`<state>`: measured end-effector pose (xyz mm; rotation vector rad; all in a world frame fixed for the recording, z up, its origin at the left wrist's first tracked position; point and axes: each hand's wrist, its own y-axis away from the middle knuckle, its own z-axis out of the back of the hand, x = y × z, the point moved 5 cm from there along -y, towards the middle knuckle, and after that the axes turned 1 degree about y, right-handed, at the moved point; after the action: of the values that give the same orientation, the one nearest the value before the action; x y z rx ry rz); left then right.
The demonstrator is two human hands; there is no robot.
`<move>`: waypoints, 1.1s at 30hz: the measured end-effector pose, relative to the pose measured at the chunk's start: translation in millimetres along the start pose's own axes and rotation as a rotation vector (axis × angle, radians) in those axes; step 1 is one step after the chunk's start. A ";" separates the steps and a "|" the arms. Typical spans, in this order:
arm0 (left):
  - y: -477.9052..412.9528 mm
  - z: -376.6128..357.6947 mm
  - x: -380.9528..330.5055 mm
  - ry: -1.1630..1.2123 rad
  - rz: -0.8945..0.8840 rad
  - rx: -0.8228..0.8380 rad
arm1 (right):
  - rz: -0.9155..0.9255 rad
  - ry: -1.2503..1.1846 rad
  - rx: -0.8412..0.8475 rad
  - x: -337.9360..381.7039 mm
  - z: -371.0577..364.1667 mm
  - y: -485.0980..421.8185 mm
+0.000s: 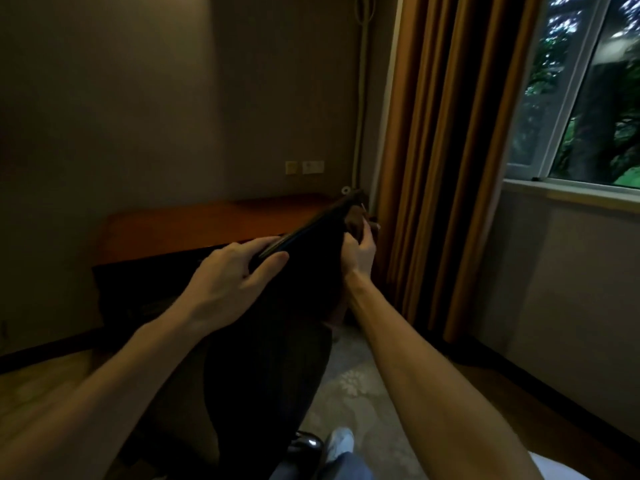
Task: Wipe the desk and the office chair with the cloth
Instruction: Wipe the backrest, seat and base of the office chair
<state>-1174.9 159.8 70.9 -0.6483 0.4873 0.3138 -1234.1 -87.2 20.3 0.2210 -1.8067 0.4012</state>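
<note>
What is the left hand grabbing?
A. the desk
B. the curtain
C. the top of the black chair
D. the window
C: the left hand has its fingers curled over the top edge of the chair, while the right hand holds the cloth.

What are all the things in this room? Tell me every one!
office chair: one, black, in front of the desk
cloth: one, brown, at the chair back's top right corner
desk: one, reddish brown, against the far wall
curtain: one, orange-brown, beside the window
window: one, white frame, upper right
wall plates: two, pale, above the desk
rug: one, pale patterned, on the floor
shoe: one, white, bottom edge
left hand: one, grips the chair back's top edge
right hand: one, holds the cloth
</note>
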 end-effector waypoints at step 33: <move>27.7 45.4 22.8 0.067 -0.056 -0.168 | 0.335 0.010 0.178 -46.3 -49.3 167.5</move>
<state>-1152.4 212.7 76.5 -0.8364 0.5095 0.2825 -1236.8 83.4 -38.8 0.0381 -1.8014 0.8001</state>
